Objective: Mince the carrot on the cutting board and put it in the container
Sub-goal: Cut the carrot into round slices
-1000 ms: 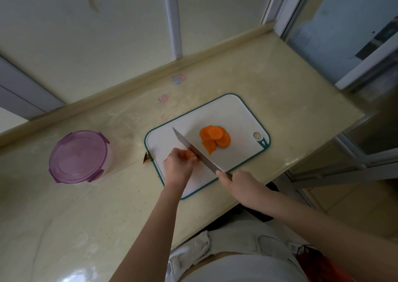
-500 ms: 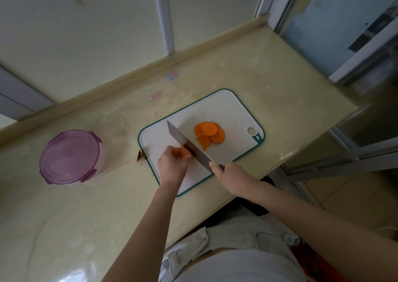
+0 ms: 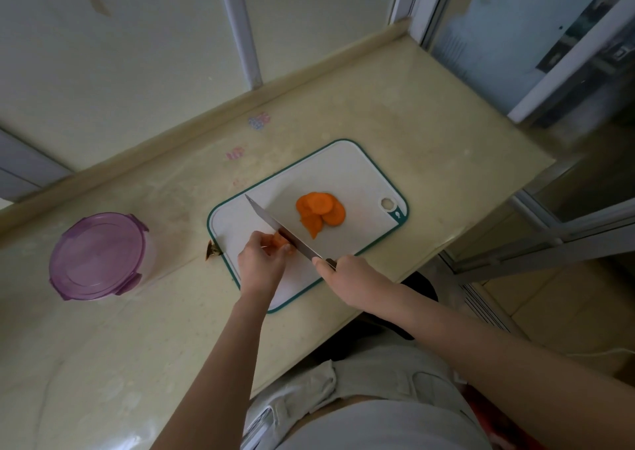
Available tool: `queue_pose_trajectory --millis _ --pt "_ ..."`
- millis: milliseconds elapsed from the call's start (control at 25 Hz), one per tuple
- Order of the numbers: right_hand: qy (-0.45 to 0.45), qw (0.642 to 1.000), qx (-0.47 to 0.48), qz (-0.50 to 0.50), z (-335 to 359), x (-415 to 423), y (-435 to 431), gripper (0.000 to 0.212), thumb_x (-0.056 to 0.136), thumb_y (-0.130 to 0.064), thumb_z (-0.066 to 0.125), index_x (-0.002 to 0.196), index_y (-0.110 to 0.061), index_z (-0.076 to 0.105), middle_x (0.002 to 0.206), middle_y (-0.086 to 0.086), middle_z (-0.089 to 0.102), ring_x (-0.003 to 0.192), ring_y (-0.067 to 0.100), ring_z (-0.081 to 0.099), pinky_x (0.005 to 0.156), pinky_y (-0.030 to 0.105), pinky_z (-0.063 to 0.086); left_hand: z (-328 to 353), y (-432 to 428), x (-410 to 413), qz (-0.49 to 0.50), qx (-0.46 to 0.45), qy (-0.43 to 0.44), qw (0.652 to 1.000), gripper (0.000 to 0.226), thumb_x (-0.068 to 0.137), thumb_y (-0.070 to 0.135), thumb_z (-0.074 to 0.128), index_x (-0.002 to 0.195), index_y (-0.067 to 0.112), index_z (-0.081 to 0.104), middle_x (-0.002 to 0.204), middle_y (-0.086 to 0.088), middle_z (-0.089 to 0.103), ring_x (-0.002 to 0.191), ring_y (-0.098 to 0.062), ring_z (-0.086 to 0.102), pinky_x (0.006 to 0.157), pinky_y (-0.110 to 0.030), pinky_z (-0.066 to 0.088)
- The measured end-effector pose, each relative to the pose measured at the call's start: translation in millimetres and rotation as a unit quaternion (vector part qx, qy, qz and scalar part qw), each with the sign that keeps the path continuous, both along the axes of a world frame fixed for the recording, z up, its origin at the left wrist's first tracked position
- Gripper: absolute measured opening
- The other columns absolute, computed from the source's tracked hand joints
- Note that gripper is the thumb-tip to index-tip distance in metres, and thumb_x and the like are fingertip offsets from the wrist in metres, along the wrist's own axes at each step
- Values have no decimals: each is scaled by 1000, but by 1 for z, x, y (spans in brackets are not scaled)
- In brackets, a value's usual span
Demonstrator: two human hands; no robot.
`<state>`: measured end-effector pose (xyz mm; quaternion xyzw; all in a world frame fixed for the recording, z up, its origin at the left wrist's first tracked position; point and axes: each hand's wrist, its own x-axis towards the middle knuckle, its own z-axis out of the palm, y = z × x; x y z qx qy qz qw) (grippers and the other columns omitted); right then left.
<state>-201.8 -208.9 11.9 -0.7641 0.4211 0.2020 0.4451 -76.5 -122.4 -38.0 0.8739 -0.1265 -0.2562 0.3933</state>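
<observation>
Carrot [image 3: 280, 241] is sitting as a short stub on the board's [image 3: 343, 167] near-left part. The left hand [image 3: 259, 264] is pinching it with curled fingers and holding it down. The right hand [image 3: 347, 274] is gripping the handle of the knife [image 3: 275, 224] at the board's near edge, fingers wrapped round it. The blade is running diagonally across the board, right against the stub's cut face. Slices [image 3: 319, 210] are lying in an overlapping pile on the board's right half, apart from the blade.

Over the last second little is changing: both hands are keeping their holds, the blade is staying at the same spot on the stub, and the pile is looking no bigger. Whether a new slice is coming off, I cannot tell. This is suggesting the work is still in the slicing stage. The rounds are not yet being minced, so most of the task is remaining.

Well left of the board, the container [image 3: 153, 260] is standing on the counter [image 3: 412, 123] with its purple lid [image 3: 96, 253] on, so it is probably needing opening before anything goes in. A small brown scrap [image 3: 212, 251] is lying at the board's left edge. With the stub this short, the fingertips are sitting close to the blade, which is looking like the main risk.
</observation>
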Motion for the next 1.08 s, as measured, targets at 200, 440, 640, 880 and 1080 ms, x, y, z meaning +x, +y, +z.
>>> queue_pose_trajectory --millis 200,440,640,880,1080 --pt "-1 1000 -14 21 6 0 1 53 99 -50 33 61 -13 41 64 3 44 54 14 41 47 25 29 1 -2 -4 -2 11 0 1000 21 83 16 68 99 10 57 93 -3 61 87 -17 57 76 -23 42" --pt "33 999 -31 -15 -10 -9 0 50 96 -53 37 64 -15 37 76 7 51 64 20 49 47 24 30 0 -3 -4 -7 16 -2 1000 20 81 17 71 91 14 55 87 0 60 84 -16 56 73 -23 41" --pt "27 999 -33 -21 -20 -9 -1 50 96 -51 39 62 -15 38 74 7 51 67 23 51 49 26 32 -5 -3 -3 -4 12 -1 1000 20 80 17 72 90 14 55 86 -1 61 84 -17 57 73 -24 42" --pt "-46 999 -17 4 -32 15 0 53 99 -45 38 57 -13 40 58 2 45 50 15 43 46 25 30 -8 -1 -8 -3 14 -13 1000 22 80 19 72 94 14 55 88 0 61 86 -18 59 76 -26 46" --pt "-48 999 14 10 -37 15 -16 53 99 -48 35 59 -14 39 55 1 42 47 15 41 47 25 31 -5 0 -11 7 8 -8 1000 22 83 19 69 95 16 51 92 1 59 87 -16 57 76 -24 44"
